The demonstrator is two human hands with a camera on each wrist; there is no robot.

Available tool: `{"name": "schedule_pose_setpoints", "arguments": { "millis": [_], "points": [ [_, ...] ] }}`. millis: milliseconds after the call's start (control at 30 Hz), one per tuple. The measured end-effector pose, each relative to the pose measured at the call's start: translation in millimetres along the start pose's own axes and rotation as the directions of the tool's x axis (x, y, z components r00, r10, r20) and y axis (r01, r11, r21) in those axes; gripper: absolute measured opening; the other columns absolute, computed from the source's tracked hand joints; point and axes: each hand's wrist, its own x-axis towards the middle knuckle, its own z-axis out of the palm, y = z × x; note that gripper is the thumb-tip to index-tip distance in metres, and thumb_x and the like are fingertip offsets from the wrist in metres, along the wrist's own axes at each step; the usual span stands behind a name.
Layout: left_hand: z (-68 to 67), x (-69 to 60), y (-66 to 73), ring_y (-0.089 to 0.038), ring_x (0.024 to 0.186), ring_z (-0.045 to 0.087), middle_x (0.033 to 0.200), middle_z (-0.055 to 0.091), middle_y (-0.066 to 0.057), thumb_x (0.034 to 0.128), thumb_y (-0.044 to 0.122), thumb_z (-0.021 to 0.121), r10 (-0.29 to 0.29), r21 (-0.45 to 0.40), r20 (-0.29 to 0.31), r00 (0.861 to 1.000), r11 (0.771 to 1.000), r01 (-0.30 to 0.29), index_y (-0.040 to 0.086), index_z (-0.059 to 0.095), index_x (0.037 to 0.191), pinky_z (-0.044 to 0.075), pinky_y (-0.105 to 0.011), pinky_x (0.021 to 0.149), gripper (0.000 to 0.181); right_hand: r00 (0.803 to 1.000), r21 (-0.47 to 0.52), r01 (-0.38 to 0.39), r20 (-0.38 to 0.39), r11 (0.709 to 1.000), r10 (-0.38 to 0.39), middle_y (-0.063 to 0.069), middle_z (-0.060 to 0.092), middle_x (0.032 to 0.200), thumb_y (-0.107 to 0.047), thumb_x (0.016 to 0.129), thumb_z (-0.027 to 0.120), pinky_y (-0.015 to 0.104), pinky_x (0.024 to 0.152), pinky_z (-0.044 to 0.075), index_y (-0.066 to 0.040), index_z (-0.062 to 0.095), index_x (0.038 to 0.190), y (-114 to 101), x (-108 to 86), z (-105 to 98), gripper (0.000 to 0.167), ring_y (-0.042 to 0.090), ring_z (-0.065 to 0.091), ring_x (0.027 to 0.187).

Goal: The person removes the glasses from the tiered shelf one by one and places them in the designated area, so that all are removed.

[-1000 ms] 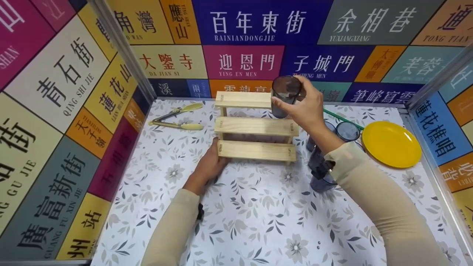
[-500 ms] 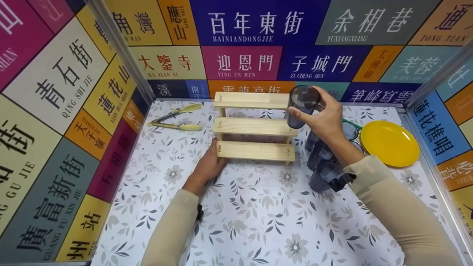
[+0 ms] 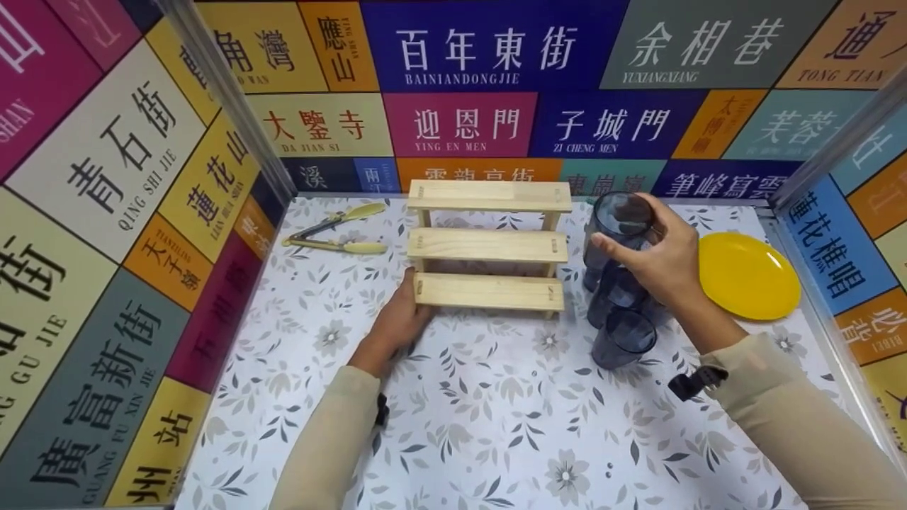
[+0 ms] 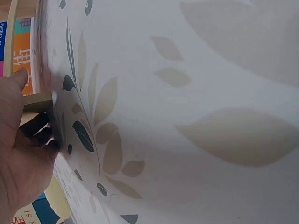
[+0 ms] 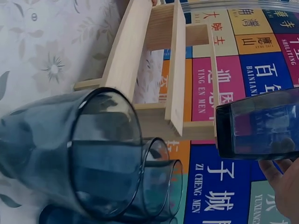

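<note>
A tiered wooden rack (image 3: 489,244) with 3 steps stands at the back middle of the table. My left hand (image 3: 400,312) holds its lower left end; in the left wrist view the thumb lies over the wooden edge (image 4: 38,99) and the fingers curl beneath. Between thumb and fingers, my right hand (image 3: 669,255) grips a dark bluish drinking glass (image 3: 602,230), above the glasses right of the rack. In the right wrist view this held glass (image 5: 261,126) is off the table. Several similar glasses stand below, the front one (image 3: 623,340) nearest me; some are partly hidden.
A yellow plate (image 3: 751,276) lies at the right, beside the right hand. Tongs with yellowish tips (image 3: 365,248) lie left of the rack. Panels with printed street names (image 3: 460,124) wall in the back and sides. A leaf-patterned cloth (image 3: 489,411) covers the table.
My right hand has carried the glass from the rack's top step rightward and toward me, over the other glasses. The left hand has stayed on the rack.
</note>
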Motion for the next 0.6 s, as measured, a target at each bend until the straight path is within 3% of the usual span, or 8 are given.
{"name": "schedule_pose_setpoints", "arguments": {
  "millis": [167, 400, 600],
  "points": [
    [1.5, -1.2, 0.7, -0.032, 0.161, 0.046, 0.171, 0.047, -0.017, 0.1161, 0.038, 0.054, -0.039, 0.005, 0.005, 0.999, 0.999, 0.039, 0.007, 0.021, 0.174, 0.039, -0.051, 0.132, 0.073, 1.0, -0.036, -0.029, -0.013, 0.999, 0.028, 0.014, 0.077, 0.135, -0.016, 0.077, 0.104, 0.012, 0.101, 0.056, -0.015, 0.07, 0.148, 5, -12.1, -15, 0.078, 0.002, 0.072, 0.115],
    [1.1, -1.1, 0.0, -0.034, 0.156, 0.052, 0.166, 0.052, -0.019, 0.1145, 0.035, 0.059, -0.015, -0.007, -0.001, 1.0, 1.0, 0.015, 0.005, 0.024, 0.173, 0.043, -0.052, 0.129, 0.075, 0.997, -0.066, -0.076, -0.036, 0.995, 0.074, 0.016, 0.075, 0.138, -0.015, 0.077, 0.104, 0.01, 0.099, 0.056, -0.015, 0.068, 0.151, 11, -28.5, -34, 0.082, -0.002, 0.07, 0.114],
    [1.0, -1.5, -0.5, -0.036, 0.154, 0.053, 0.163, 0.053, -0.022, 0.1132, 0.03, 0.061, -0.004, -0.006, -0.006, 1.0, 1.0, 0.004, 0.002, 0.024, 0.172, 0.044, -0.053, 0.128, 0.075, 0.994, -0.066, -0.098, -0.056, 0.993, 0.095, 0.008, 0.077, 0.13, -0.012, 0.077, 0.103, 0.008, 0.096, 0.056, -0.015, 0.07, 0.148, 17, -45.7, -50, 0.078, 0.0, 0.071, 0.111]
  ]
}}
